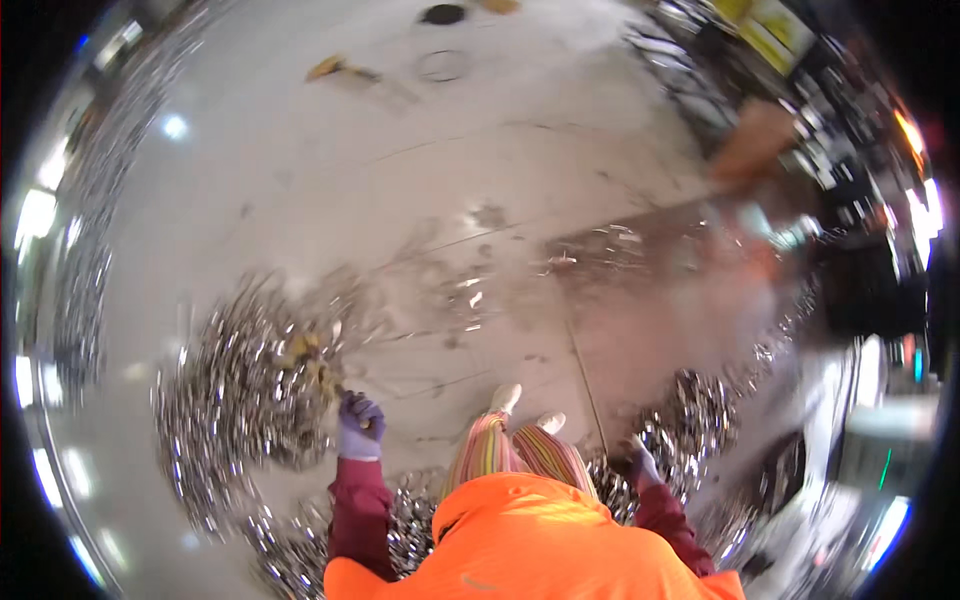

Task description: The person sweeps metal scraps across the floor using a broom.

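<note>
My left hand (pixel 360 425), in a lilac glove, is closed beside a large heap of shiny metal scrap (pixel 240 400). Whatever it holds, if anything, is hidden in the blur. Just beyond its fingers, yellowish pieces (pixel 310 360) lie at the edge of the heap. My right hand (pixel 638 462), also gloved, is down at my right side and appears closed round the near end of a long thin stick (pixel 585 385). That stick slants forward across the floor. A smaller heap of shiny scrap (pixel 690 420) lies right beside this hand.
Scattered shiny bits (pixel 470 295) lie on the pale floor (pixel 300 190) ahead. A yellow-headed tool (pixel 340 70) and a black round thing (pixel 443 14) lie farther off. More scrap (pixel 410 520) surrounds my legs. Blurred dark equipment (pixel 870 280) stands at right.
</note>
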Demonstrator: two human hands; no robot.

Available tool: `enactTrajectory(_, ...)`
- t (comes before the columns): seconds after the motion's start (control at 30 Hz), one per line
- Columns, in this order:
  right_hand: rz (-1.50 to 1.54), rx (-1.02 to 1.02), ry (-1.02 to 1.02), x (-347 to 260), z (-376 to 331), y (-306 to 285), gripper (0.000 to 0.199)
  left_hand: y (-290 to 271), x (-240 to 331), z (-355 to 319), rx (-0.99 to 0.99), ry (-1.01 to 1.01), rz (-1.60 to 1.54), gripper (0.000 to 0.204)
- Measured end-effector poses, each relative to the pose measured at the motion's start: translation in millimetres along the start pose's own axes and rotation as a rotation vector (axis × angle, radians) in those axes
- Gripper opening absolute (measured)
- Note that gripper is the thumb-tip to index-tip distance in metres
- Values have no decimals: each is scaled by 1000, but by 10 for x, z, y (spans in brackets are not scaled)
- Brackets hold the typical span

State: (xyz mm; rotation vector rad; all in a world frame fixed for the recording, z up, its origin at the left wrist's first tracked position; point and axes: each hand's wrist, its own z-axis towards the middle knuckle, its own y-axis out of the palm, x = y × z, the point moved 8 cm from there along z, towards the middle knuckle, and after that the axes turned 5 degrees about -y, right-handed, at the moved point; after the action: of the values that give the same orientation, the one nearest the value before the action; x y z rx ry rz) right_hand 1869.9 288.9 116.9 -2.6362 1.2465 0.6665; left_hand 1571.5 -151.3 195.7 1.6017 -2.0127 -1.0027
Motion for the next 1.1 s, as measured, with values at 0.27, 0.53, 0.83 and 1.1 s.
enactTrajectory(0.27,276,199,59,753,126,-282,29,1125,-2599,-415,-16,-534,162,17)
enactTrajectory(0.53,159,591,-138,1354,-367,-1356,43,624,-4032,-539,-213,-945,1309,24)
enactTrajectory(0.83,892,637,92,3100,-219,-1962,40,-303,-5112,-353,-127,-1199,1891,6)
enactTrajectory(1.1,1152,588,55,2595,-834,-1455,42,-1212,-4525,-24,338,-1470,2101,12)
